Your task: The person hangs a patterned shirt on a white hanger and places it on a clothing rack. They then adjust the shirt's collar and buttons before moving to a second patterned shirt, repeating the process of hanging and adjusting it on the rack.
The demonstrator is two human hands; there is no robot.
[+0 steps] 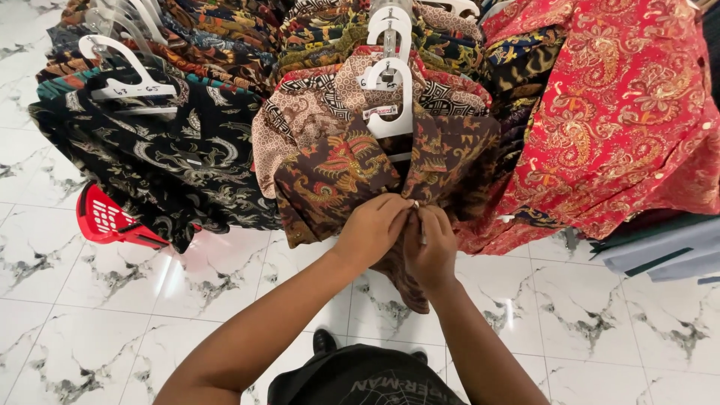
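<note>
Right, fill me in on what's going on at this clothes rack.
A person stands at a rack of patterned shirts on white hangers. Both hands meet at the front of a brown batik shirt: the left hand and the right hand pinch its front edges together below the collar, at what looks like a button. The shirt hangs on a white hanger. A black patterned shirt hangs to its left, a red one to its right, and a red basket sits on the marble floor.
</note>
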